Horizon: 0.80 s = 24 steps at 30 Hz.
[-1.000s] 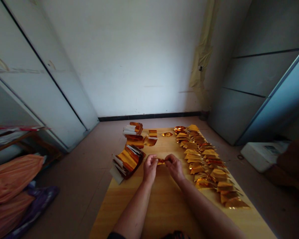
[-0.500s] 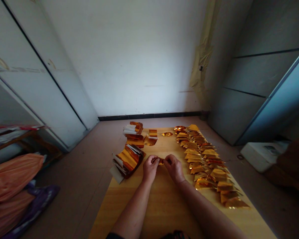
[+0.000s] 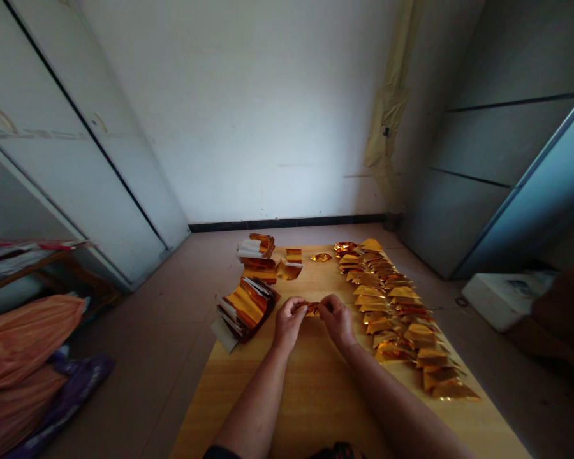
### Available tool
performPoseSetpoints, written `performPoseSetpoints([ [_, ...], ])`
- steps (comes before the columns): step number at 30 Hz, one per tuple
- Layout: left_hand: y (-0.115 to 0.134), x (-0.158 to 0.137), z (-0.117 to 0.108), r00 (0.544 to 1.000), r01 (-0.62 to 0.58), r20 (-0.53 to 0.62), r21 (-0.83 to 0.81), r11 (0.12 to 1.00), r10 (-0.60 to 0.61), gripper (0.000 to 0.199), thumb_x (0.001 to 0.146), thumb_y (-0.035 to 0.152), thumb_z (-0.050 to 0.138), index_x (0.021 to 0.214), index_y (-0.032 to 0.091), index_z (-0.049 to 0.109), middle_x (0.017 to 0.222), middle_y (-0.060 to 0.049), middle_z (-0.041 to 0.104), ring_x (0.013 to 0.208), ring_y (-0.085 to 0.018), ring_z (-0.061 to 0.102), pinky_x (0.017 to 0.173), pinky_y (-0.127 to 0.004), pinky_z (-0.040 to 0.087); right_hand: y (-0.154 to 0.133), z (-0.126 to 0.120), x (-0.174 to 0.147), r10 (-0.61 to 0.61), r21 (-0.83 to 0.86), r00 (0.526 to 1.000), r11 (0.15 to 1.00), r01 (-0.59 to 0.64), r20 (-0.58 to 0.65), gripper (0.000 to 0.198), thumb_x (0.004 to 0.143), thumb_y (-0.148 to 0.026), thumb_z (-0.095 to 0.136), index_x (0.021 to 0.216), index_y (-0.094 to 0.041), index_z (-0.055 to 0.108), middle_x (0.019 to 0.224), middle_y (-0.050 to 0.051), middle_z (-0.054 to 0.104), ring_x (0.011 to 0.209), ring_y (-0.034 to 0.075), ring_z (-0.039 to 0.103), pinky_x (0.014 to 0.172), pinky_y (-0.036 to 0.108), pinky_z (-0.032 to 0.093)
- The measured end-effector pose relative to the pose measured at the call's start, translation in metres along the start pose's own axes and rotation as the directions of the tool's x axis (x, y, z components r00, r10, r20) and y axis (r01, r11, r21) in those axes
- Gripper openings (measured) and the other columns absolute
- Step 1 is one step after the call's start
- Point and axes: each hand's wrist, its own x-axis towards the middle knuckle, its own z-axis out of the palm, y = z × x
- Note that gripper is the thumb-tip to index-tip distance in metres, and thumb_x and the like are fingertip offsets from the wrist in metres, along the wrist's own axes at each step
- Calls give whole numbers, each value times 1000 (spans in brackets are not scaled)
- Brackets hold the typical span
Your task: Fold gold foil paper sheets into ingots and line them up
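Between my two hands, just above the wooden table (image 3: 310, 382), is a small folded piece of gold foil paper (image 3: 312, 310). My left hand (image 3: 289, 319) pinches its left end, and my right hand (image 3: 335, 319) pinches the right end. The fingers hide both ends. To the left lies a fanned stack of gold foil sheets (image 3: 246, 306) with pale undersides. Rows of folded gold foil pieces (image 3: 397, 299) run down the table's right side. Beyond my hands sits a single boat-shaped foil piece (image 3: 321, 257), near a couple of loose foil sheets (image 3: 289, 270).
Another bundle of foil sheets (image 3: 261, 245) is at the table's far left corner. A white wall (image 3: 268, 127) stands behind, with a cabinet (image 3: 76, 140) on the left and a grey cabinet (image 3: 488, 140) on the right. Orange cloth (image 3: 23, 344) and a white box (image 3: 492, 299) flank the table.
My hands have drawn slightly apart, the right one moving a little rightward. More of the folded foil paper shows between the fingers. Everything else stays put.
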Motion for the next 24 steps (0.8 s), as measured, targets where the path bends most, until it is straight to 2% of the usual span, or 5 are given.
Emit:
performPoseSetpoints([
  [4, 4, 1, -3, 1000, 11, 9, 41, 999, -11, 26, 68, 37, 67, 82, 15, 64, 79, -5, 69, 75, -17, 64, 71, -26, 51, -2, -3, 1, -45, -59, 999, 997, 44, -8, 14, 71, -32, 50, 62, -23, 51, 56, -3, 54, 53, 13, 49, 53, 22, 37],
  [9, 11, -1, -5, 998, 22, -60, 205, 979, -9, 28, 71, 43, 61, 71, 15, 64, 64, -3, 65, 60, -15, 59, 56, -23, 45, -1, -4, 1, -121, -106, 992, 987, 118, -20, 13, 73, -30, 50, 63, -22, 53, 59, -2, 56, 55, 12, 50, 55, 21, 38],
  [13, 11, -2, -3, 994, -20, -100, 266, 964, 49, 29, 73, 43, 58, 65, 15, 64, 57, -2, 62, 55, -14, 55, 52, -22, 42, 1, -3, 0, -182, -136, 983, 975, 179, -12, 14, 74, -28, 49, 63, -21, 53, 61, 0, 57, 57, 12, 50, 56, 21, 39],
  [20, 10, -2, -1, 992, -12, -116, 278, 960, 46, 28, 73, 41, 58, 60, 17, 62, 54, -2, 60, 53, -15, 55, 52, -23, 42, 3, -3, 0, -172, -169, 985, 971, 169, -2, 14, 75, -28, 48, 64, -21, 54, 61, 0, 57, 57, 13, 50, 56, 22, 39],
  [24, 9, -1, -3, 994, 11, -104, 278, 960, 19, 24, 71, 40, 60, 70, 17, 65, 64, -4, 65, 59, -16, 59, 54, -24, 44, 3, -4, 2, -147, -196, 989, 970, 144, 2, 13, 75, -28, 49, 65, -22, 54, 62, 0, 58, 57, 13, 51, 57, 21, 39],
])
